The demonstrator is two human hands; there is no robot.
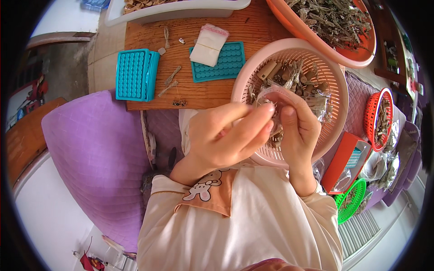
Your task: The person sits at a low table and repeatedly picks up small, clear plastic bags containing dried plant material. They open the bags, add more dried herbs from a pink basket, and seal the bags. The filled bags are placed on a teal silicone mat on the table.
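A small clear plastic bag with a pinkish edge is held between my hands, above the pink basket. My left hand is closed, its fingertips pinched at the bag's left side. On the other side, my right hand grips the bag between thumb and bent fingers. The fingers hide most of the bag, and I cannot tell what is in it. Below them, the pink slotted basket contains several clear packets and short tan stick-like pieces. A banded stack of clear bags rests on a teal tray on the wooden table.
Teal trays are stacked at the table's left edge. Dried bundles fill an orange basin at the back right. A white bin stands at the back. Red and green baskets sit at right, near a red-framed box.
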